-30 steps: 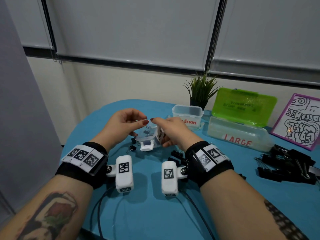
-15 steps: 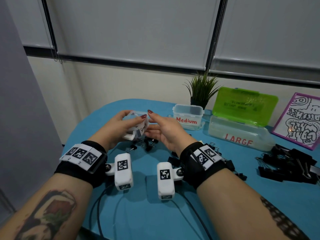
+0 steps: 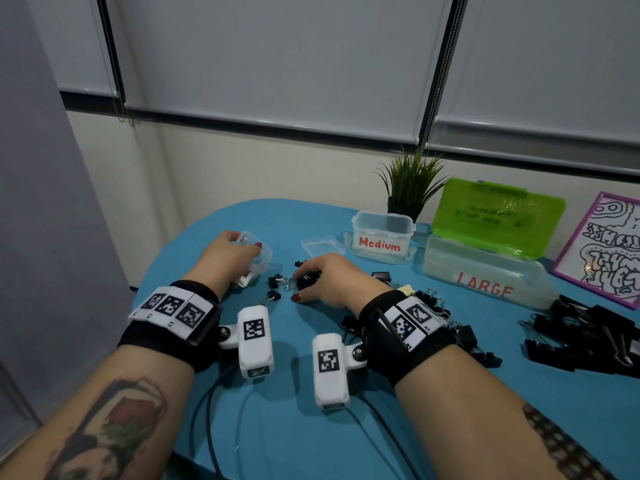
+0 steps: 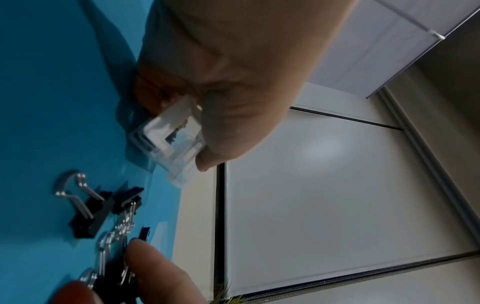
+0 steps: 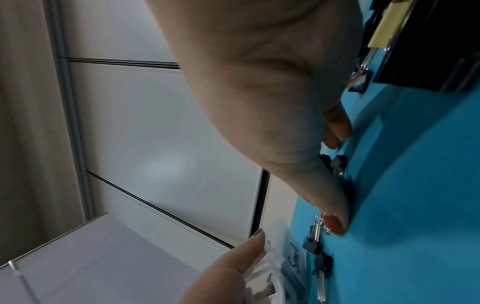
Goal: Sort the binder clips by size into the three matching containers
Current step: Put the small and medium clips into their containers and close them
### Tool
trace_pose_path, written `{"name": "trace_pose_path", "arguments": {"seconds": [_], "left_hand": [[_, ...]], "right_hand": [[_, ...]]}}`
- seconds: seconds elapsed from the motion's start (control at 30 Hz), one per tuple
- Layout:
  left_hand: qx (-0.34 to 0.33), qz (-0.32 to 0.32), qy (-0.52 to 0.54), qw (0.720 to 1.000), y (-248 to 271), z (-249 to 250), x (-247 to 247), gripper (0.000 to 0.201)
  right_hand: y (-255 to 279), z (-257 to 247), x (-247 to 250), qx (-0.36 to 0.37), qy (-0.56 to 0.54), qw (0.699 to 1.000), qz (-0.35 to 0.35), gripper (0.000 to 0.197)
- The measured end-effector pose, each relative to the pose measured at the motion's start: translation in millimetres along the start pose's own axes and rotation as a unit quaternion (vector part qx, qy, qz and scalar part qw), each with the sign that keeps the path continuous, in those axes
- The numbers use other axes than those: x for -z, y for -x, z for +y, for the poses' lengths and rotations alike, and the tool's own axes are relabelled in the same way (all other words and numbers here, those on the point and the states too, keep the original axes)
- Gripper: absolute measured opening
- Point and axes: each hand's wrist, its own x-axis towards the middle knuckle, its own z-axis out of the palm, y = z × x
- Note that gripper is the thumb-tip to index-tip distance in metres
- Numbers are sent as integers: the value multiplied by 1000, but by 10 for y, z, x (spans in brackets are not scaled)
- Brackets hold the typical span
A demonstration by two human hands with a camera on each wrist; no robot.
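Small-clip step in progress. The small clear plastic container labelled "Small" (image 3: 258, 259) is being gripped by the left hand (image 3: 228, 254), fingers curled round it, tipped low over the blue desk (image 3: 311, 427). The cluster of small black binder clips (image 3: 304, 280) is being covered by the right hand (image 3: 332, 278), fingers bent onto it; a closed pinch cannot be told. Next, judged: clips need gathering and moving leftward into the held container.

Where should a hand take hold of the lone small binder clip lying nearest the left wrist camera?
Pinch the small binder clip by its black body, from above, finger and thumb on the two sloped faces. It lies flat on the table, apart from the cluster under the right hand, and its thin wire handles look too slippery.
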Motion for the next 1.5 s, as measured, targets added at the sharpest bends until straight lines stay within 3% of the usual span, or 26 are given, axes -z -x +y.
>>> {"name": "trace_pose_path", "arguments": {"seconds": [0.17, 0.37, 0.6, 0.7, 0.83, 0.93, 1.1, 1.2, 1.27, 1.37, 1.5], "left_hand": [[5, -34, -24, 999, 56, 41, 6, 40], [3, -45, -21, 999, 128, 81, 1, 39], [16, -75, -15, 997, 185, 112, 16, 51], [7, -79, -48, 996, 209, 121, 28, 55], [13, -94, -65, 993, 208, 150, 27, 69], [18, -116, -64, 991, 208, 171, 3, 73], [35, -128, -36, 990, 225, 154, -19, 67], [38, -117, -9, 992, 202, 132, -23, 63], [39, -84, -7, 996, 168, 139, -25, 62], [45, -29, 5, 999, 120, 162, -2, 62], [52, 23, 22, 998, 75, 157, 51, 60]], "right_hand": [[-64, 28, -38, 1, -14, 999, 37, 28], [-108, 56, -50, 8, -39, 998, 54, 24], [-149, 107, -46, -3, -118, 989, 87, 25], [-157, 86, -31, 2, -185, 975, 127, 24], [-142, -41, -35, 71, -283, 936, 195, 24], [-142, -92, -81, 112, -322, 922, 183, 23], [-184, -56, -151, 143, -317, 931, 111, 15], [-164, -62, -136, 158, -329, 924, 116, 16], [-151, -53, -93, 140, -347, 915, 151, 23], [-212, 22, -40, 53, -347, 917, 191, 33], [-363, 41, -50, -19, -320, 940, 116, 52]]}}
